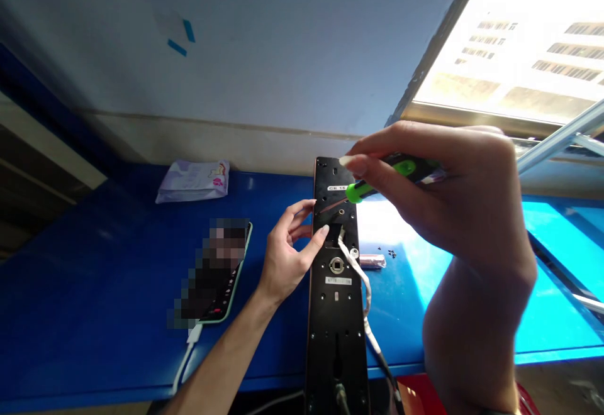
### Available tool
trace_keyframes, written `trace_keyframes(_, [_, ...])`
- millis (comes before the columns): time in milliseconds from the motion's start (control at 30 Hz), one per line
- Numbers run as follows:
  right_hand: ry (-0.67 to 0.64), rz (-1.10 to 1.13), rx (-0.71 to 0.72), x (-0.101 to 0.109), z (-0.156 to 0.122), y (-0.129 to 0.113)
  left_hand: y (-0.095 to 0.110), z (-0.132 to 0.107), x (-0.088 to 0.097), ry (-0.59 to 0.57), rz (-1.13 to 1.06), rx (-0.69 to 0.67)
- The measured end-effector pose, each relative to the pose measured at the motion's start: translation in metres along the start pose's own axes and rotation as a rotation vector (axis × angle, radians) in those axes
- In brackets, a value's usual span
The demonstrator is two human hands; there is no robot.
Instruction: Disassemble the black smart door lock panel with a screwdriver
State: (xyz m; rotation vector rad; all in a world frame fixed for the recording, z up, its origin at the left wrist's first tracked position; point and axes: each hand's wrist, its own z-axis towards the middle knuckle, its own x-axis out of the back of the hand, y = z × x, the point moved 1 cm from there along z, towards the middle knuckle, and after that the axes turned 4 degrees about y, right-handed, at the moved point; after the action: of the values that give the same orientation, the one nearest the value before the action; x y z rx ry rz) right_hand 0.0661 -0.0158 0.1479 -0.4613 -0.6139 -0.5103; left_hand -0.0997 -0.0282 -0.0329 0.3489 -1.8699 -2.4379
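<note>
A long black lock panel (336, 320) lies lengthwise before me, its lower end reaching over the table's front edge. It has screw holes, a square-holed metal ring and white labels. My left hand (289, 256) grips its left side, thumb on the face and fingers along the edge. In my right hand (457, 182) is a green and black screwdriver (357, 191), tilted. Its thin tip is at a hole near the panel's left edge; whether a screw sits there I cannot make out. A white-wrapped cable (366, 292) comes out of the panel and runs down its right side.
Several tiny black screws (392, 254) lie right of the panel, near a copper-coloured wrapped cylinder (374, 261). A phone (214, 276) with a white charging cable (183, 359) rests on the blue table (117, 289). Behind it is a white packet (193, 181) by the wall.
</note>
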Motion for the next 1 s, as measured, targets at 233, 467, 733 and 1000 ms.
trace_keyframes(233, [-0.156, 0.125, 0.030, 0.009, -0.001, -0.005, 0.003, 0.000, -0.001, 0.001, 0.008, -0.002])
trace_keyframes(467, [-0.024, 0.075, -0.062, -0.001, 0.001, -0.006, 0.003, 0.001, -0.001, 0.008, 0.032, -0.031])
trace_keyframes(733, [-0.106, 0.135, -0.034, 0.004, -0.002, -0.004, 0.004, 0.000, -0.001, 0.005, 0.027, -0.004])
trace_keyframes(1000, [-0.005, 0.107, -0.037, 0.000, 0.000, -0.002, 0.004, 0.000, -0.001, 0.008, 0.019, -0.011])
